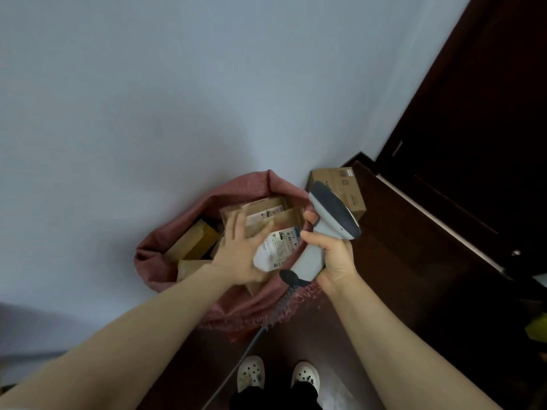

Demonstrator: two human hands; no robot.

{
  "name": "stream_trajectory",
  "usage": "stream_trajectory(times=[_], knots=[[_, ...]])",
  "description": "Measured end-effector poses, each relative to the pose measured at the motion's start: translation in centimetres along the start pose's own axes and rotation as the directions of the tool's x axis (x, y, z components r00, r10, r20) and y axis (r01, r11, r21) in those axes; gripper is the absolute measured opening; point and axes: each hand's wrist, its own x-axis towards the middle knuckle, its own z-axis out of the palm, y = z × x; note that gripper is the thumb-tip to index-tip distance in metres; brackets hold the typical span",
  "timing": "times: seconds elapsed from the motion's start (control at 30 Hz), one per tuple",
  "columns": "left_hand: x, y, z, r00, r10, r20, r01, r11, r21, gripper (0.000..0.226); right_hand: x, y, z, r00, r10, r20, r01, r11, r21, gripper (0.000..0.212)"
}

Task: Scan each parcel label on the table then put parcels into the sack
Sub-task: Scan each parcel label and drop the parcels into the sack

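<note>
Kraft-paper parcel [273, 250], likely light and bendy, best held by its edges, lies in the red sack's [177, 232] mouth under the spread left hand [236, 253]; the right hand [336, 260] grips the scanner [331, 217].

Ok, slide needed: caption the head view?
Left hand presses a labelled parcel into the red sack; right hand grips the scanner.

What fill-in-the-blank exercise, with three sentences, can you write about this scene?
1. The scanner is held by the ____.
2. The left hand is spread over a parcel inside the red ____.
3. The two shoes are ____ in colour.

Missing words: right hand; sack; white.
</note>
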Motion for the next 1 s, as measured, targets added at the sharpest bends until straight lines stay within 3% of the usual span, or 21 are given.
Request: stream_trajectory(times=[0.1, 0.33, 0.4, 0.47, 0.53, 0.63, 0.7, 0.77, 0.83, 0.9, 0.97, 1.0], knots=[[-0.5, 0.7, 1.6, 0.991, 0.116, 0.071, -0.129, 0.965, 0.227, 0.107, -0.4, 0.0, 0.3, 0.999, 0.003, -0.036, -0.003, 1.0, -0.009, 0.042], [5.2, 1.4, -0.6, 1.0, -0.006, -0.008, 0.009, 0.942, 0.334, 0.112, 0.0, 0.6, -0.6, 0.995, 0.023, -0.099, -0.022, 1.0, 0.005, 0.061], [4.3, 3.0, 0.1, 0.997, 0.074, 0.008, -0.071, 0.915, 0.396, 0.097, 0.2, 0.7, -0.5, 0.993, 0.014, -0.12, -0.013, 1.0, 0.006, 0.062], [2.7, 3.7, 2.4, 0.968, 0.246, 0.053, -0.24, 0.84, 0.487, 0.075, 0.1, 0.9, -0.3, 0.99, 0.005, -0.141, -0.004, 1.0, 0.008, 0.058], [2.9, 2.6, 3.4, 0.951, 0.289, 0.112, -0.306, 0.816, 0.491, 0.068, -0.1, 1.3, -0.4, 0.989, 0.025, -0.145, -0.024, 1.0, 0.008, 0.064], [6.2, 1.8, 1.7, 0.981, 0.167, 0.1, -0.193, 0.9, 0.391, 0.082, -0.1, 1.7, -0.8, 0.993, 0.065, -0.101, -0.066, 0.998, -0.002, 0.083], [7.0, 2.0, 0.9, 0.975, 0.176, 0.138, -0.208, 0.939, 0.272, 0.085, 0.1, 1.9, -0.8, 0.995, 0.055, -0.085, -0.058, 0.998, -0.033, 0.079], [6.5, 2.0, 1.3, 0.943, 0.294, 0.154, -0.297, 0.955, -0.003, 0.076, 0.4, 2.0, -0.6, 0.993, 0.06, -0.099, -0.064, 0.997, -0.039, 0.066], [5.1, 0.9, 1.9, 0.935, 0.353, 0.03, -0.32, 0.878, -0.357, 0.046, 0.8, 2.3, 0.0, 0.988, 0.069, -0.139, -0.078, 0.995, -0.064, 0.048], [4.2, -1.3, 1.9, 0.981, 0.103, -0.161, -0.18, 0.786, -0.591, 0.018, 1.0, 2.9, 0.5, 0.98, 0.08, -0.183, -0.1, 0.99, -0.101, 0.038], [4.4, -4.5, 1.3, 0.929, -0.202, -0.309, -0.031, 0.792, -0.61, 0.008, 1.3, 3.7, 0.8, 0.96, 0.125, -0.25, -0.158, 0.98, -0.119, 0.036], [4.6, -6.4, 1.1, 0.897, -0.285, -0.339, 0.052, 0.828, -0.558, 0.013, 1.6, 4.3, 1.0, 0.948, 0.145, -0.283, -0.187, 0.974, -0.127, 0.037]])
